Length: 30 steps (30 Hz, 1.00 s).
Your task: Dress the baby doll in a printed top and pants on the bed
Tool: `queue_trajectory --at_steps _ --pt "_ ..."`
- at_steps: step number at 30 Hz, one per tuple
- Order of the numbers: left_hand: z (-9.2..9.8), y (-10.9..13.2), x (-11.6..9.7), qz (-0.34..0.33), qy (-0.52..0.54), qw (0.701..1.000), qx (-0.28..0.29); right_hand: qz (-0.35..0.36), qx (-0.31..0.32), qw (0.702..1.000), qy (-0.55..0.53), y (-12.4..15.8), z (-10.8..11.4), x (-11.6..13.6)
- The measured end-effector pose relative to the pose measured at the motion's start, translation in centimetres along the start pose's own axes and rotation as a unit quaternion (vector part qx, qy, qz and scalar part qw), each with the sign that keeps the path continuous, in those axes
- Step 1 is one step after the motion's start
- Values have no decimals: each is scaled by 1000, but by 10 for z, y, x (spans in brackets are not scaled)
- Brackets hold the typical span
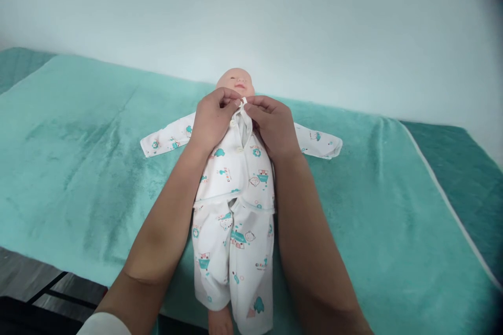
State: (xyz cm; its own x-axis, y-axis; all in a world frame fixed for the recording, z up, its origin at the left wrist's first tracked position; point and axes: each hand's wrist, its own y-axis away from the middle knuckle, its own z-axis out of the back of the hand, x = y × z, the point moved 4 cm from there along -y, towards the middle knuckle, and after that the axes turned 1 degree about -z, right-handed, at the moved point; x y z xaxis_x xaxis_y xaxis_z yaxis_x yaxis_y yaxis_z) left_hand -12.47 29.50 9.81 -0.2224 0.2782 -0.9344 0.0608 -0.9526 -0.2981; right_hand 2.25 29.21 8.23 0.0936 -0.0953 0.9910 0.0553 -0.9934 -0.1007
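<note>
A baby doll point(236, 79) lies on its back, head toward the wall, in a white printed jacket point(231, 172) and matching trousers point(251, 256). At the collar, my left hand point(215, 115) pinches one front edge of the jacket. My right hand point(272, 123) pinches the other edge close beside it, just under the doll's chin. Below the hands the jacket front gapes a little, and a button point(240, 149) shows at mid-chest. Both sleeves stretch out sideways, with no doll hands showing. One bare foot point(220, 321) sticks out of a trouser leg.
The doll rests on a green plush blanket point(98, 167) with a pale edge at the right. Darker green cloth point(463, 183) lies beyond that edge. A pale wall point(251, 15) rises behind. Black metal bars point(51, 288) and grey floor show at the lower left.
</note>
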Motion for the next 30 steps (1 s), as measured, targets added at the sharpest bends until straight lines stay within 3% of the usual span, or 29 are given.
queue_trajectory --at_steps 8,15,23,30 --pt "2 4 2 -1 26 999 22 -5 9 995 100 4 -3 14" --pt "0 6 -1 24 31 999 32 21 11 970 241 9 -9 23" --pt "3 9 -1 80 95 992 15 58 28 960 273 16 -17 21" --pt "3 9 -1 59 78 995 -14 83 -4 940 329 46 -23 21"
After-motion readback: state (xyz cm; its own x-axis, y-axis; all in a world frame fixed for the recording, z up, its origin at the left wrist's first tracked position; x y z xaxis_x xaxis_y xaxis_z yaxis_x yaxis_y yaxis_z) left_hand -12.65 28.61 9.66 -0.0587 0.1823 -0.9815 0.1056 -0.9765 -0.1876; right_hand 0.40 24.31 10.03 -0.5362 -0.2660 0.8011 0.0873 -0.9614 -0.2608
